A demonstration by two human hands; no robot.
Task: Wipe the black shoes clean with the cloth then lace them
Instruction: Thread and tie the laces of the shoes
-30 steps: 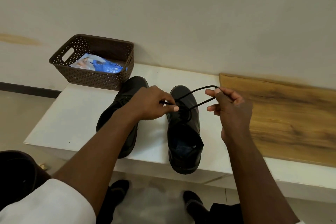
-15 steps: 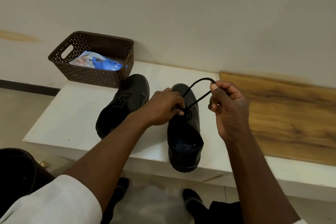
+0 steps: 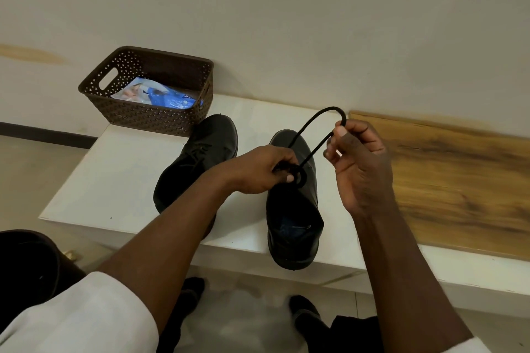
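— Pinching what?
— The right hand [image 3: 362, 165] grips a black shoelace [image 3: 311, 128] loop; the left hand [image 3: 262, 170] clenches the knot over the right-side black shoe [image 3: 294, 209] on the white worktop [image 3: 114, 180].

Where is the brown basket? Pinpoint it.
In the head view, the brown basket sits at the far left corner of the white bench, against the wall, just behind the left shoe.

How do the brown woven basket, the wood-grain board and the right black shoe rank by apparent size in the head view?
1. Wood-grain board, largest, though partly cut off.
2. Brown woven basket and right black shoe: look alike; the shoe is nearer, so unranked.
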